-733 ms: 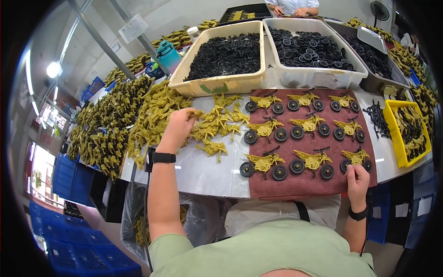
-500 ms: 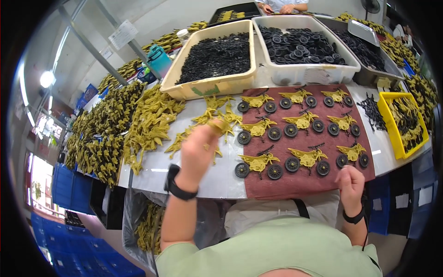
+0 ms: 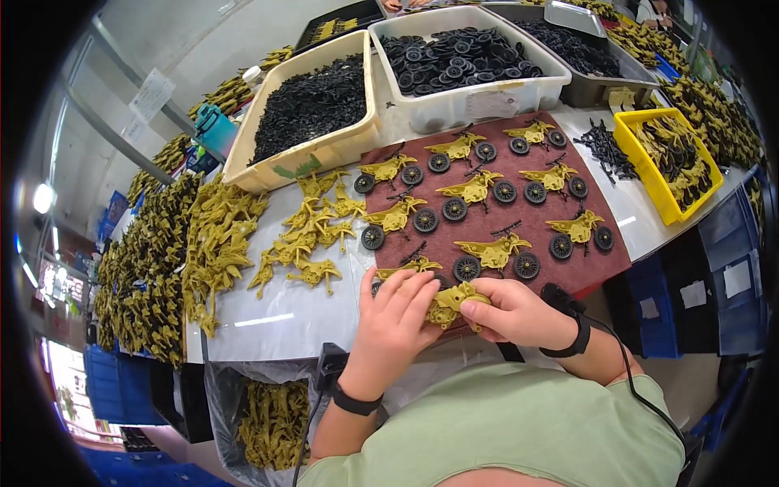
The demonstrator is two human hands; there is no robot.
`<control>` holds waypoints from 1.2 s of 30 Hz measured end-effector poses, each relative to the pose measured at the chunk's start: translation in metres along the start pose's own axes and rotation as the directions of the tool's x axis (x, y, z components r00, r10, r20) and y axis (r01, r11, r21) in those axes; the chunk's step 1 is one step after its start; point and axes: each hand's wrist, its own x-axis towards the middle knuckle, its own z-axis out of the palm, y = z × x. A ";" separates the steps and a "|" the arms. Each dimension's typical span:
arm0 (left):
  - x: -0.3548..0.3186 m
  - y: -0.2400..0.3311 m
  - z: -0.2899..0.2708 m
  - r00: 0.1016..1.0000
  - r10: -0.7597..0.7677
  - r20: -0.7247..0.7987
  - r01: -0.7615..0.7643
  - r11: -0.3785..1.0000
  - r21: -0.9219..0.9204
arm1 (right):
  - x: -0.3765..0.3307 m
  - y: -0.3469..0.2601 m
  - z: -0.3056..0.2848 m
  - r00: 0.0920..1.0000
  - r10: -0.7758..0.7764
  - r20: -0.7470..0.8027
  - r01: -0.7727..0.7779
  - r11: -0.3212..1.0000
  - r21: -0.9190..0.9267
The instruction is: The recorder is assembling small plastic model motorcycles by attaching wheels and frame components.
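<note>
Just past the cloth's near edge, my right hand [image 3: 523, 312] pinches a yellow plastic toy motorcycle body [image 3: 450, 306] between thumb and fingers. My left hand [image 3: 393, 315] is closed round the left end of the same body, its fingertips partly hiding it. Beyond them, the maroon cloth [image 3: 596, 272] bears rows of toy motorcycles, such as one in the near row [image 3: 493, 256], each a yellow body with black wheels and a black handlebar piece. My left hand partly covers the near-left motorcycle [image 3: 418, 264]. Loose yellow bodies [image 3: 312, 272] lie on the white table left of the cloth.
At the back stand a cream tub [image 3: 369, 134] of small black parts, a white tub [image 3: 560, 81] of black wheels and a grey bin [image 3: 596, 93]. A yellow basket [image 3: 669, 213] is at the right. Piled yellow bodies [image 3: 219, 243] and a teal bottle [image 3: 213, 130] are leftward.
My left hand has come back from the loose bodies to the cloth's near edge, meeting my right hand round a yellow body. The view has shifted, so the table appears further left.
</note>
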 end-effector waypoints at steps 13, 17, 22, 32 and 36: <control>-0.007 -0.045 -0.003 0.971 -0.175 -0.164 0.199 0.969 0.146 | -0.002 0.012 -0.021 0.854 -0.398 -0.334 0.276 0.892 -0.358; -0.016 -0.042 0.008 0.971 -0.218 -0.094 0.229 0.963 0.139 | -0.007 0.014 -0.025 0.845 -0.382 -0.373 0.220 0.886 -0.407; -0.019 -0.042 0.010 0.963 -0.264 -0.058 0.269 0.959 0.087 | -0.007 0.014 -0.024 0.856 -0.374 -0.357 0.190 0.869 -0.457; -0.020 -0.054 0.012 0.979 -0.204 0.018 0.203 0.978 0.050 | -0.006 0.015 -0.021 0.859 -0.373 -0.350 0.167 0.851 -0.497; -0.017 -0.061 0.010 0.977 -0.193 0.090 0.195 0.981 -0.011 | -0.006 0.013 -0.020 0.867 -0.351 -0.354 0.143 0.855 -0.498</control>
